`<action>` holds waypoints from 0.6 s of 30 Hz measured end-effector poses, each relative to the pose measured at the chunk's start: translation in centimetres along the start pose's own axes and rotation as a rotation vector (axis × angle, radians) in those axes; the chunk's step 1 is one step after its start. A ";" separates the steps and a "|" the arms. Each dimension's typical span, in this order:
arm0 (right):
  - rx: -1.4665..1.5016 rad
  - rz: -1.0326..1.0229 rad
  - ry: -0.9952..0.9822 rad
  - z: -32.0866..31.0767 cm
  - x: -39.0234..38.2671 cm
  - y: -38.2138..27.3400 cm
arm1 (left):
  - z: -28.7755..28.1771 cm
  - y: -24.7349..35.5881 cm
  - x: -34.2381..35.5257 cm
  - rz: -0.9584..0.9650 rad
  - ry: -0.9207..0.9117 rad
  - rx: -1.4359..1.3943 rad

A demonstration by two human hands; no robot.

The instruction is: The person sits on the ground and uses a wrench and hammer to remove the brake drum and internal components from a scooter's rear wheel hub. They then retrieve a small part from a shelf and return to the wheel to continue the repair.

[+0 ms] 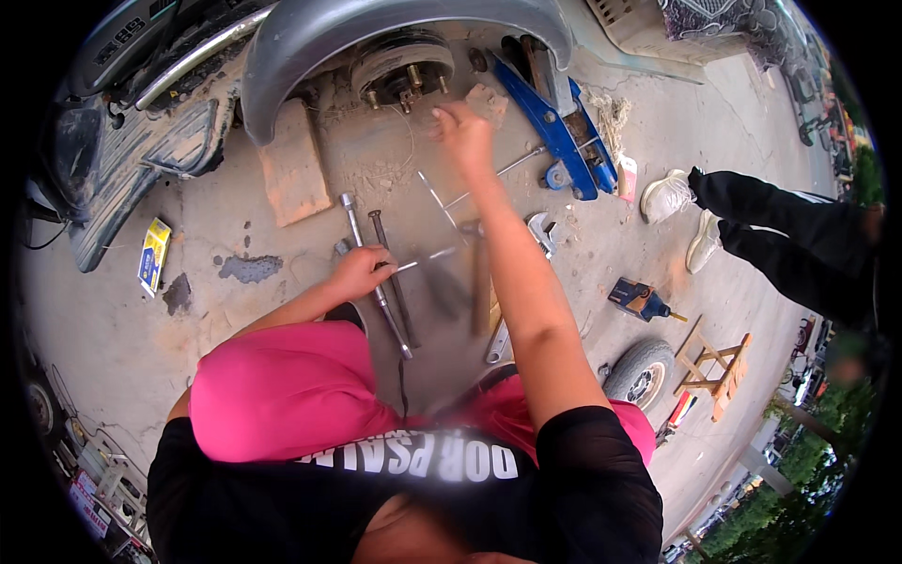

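Fingers (376, 266) of the left hand (360, 273) curl around a cross wrench (425, 256) lying on the concrete ground (282, 235), beside two long bars (385, 282). Right hand (462, 132) reaches up toward the bare wheel hub (404, 70) under the grey fender (310, 38); its fingers are blurred, so I cannot tell their grip. Near the hub sit a wooden block (293, 169) and a blue floor jack (559, 132). Farther right on the dusty ground lie a small wheel (641, 371), a wooden stool (719, 362) and another person's white shoes (669, 195).
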State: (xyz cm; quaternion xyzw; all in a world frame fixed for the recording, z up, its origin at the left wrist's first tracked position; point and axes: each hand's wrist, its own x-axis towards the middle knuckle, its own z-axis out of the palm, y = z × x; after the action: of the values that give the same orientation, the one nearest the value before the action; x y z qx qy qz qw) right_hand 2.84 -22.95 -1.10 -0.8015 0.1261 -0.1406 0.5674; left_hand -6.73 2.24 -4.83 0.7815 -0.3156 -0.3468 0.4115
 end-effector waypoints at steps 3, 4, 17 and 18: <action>-0.522 0.028 -0.254 -6.5 -2.8 3.6 | -2.0 1.1 0.4 -0.055 0.053 -0.015; -0.760 0.031 -0.383 -8.5 -4.5 6.6 | -2.2 1.1 0.7 -0.063 0.085 -0.032; -0.963 0.438 -0.519 -9.9 -20.6 7.4 | -8.9 12.2 1.4 0.340 0.495 0.231; -0.954 0.481 -0.494 -10.1 -20.6 7.6 | -11.1 15.0 1.5 0.459 0.563 0.353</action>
State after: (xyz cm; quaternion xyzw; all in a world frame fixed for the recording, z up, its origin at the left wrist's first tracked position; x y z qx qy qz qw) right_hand -20.29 -26.78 -6.75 -0.9261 0.2176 0.2553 0.1724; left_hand -0.08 -1.20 12.38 0.8140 -0.4114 0.0413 0.4081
